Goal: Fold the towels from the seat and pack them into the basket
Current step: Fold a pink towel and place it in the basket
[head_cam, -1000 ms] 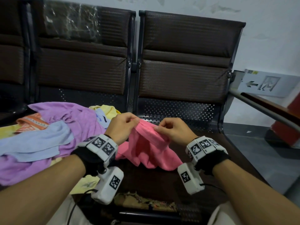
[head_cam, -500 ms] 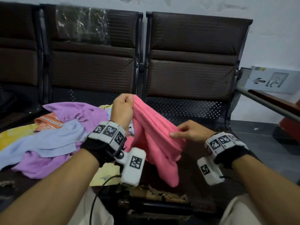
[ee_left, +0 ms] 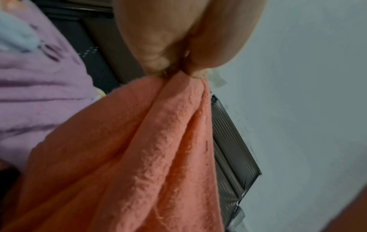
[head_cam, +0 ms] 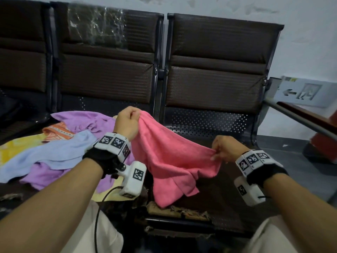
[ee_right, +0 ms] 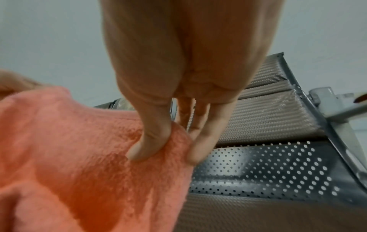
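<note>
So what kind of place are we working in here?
Probably a public waiting area or corridor, not a home. The towels lie on a row of linked metal waiting seats with perforated panels and padded backs, a direction sign with an arrow hangs on the wall, and a handrail runs past it.

The right seat point(head_cam: 228, 203) lay bare below the pink towel point(head_cam: 169, 157), open to a hand. A towel heap point(head_cam: 54, 154) crowded the left seat. Backrests point(head_cam: 215, 70) blocked the far side; an armrest point(head_cam: 299, 117) walled the right.
</note>
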Motion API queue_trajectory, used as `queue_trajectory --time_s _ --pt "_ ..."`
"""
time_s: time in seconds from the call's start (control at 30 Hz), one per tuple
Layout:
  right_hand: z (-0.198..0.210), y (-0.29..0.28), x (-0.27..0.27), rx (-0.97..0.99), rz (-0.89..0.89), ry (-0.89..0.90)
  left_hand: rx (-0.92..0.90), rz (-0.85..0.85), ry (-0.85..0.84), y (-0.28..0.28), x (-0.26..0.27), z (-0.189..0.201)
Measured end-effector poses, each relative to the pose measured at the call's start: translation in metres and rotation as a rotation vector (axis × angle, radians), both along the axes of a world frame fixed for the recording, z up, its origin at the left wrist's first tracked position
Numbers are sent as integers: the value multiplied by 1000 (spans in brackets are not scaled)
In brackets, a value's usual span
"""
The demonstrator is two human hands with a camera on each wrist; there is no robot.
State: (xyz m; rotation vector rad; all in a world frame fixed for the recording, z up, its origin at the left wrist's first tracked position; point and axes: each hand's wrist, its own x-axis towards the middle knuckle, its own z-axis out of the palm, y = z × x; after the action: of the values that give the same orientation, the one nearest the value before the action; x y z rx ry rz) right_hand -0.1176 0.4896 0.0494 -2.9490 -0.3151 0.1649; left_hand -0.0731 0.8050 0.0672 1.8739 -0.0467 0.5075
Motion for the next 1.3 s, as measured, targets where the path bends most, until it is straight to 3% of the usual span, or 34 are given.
queue_trajectory --time_s 0.13,0.33,0.43,0.5,0.6,0.67,0.73,0.8,0.87,0.93,1.07,1.3 --pt "-2 -2 0 49 -37 -30 -161 -36 148 9 2 -4" --pt "4 1 -11 553 -242 -194 -299 -145 314 -8 -21 11" --pt "24 3 -8 665 -271 -321 -391 -184 342 -15 -33 25" --pt "40 3 -8 736 -320 -381 -446 -336 366 -16 -42 37" --pt "70 4 -16 1058 -434 -358 -480 -654 432 -18 -58 64" --pt "90 3 -25 1205 -437 -357 -471 -725 410 -20 -65 86" --pt "110 3 -33 1192 -379 -422 -494 -686 336 -22 -69 106" --pt "127 0 -38 1098 -340 -478 -501 -496 199 -23 -67 122" --pt "139 -7 -39 972 -342 -545 -350 -207 28 -16 -55 129" --pt "141 -16 -38 862 -396 -628 -164 -26 -80 -7 -42 124" --pt "125 -21 -31 648 -475 -657 -22 59 -101 0 -27 90" --pt "79 -24 -3 630 -622 -653 135 22 -56 -4 5 49"
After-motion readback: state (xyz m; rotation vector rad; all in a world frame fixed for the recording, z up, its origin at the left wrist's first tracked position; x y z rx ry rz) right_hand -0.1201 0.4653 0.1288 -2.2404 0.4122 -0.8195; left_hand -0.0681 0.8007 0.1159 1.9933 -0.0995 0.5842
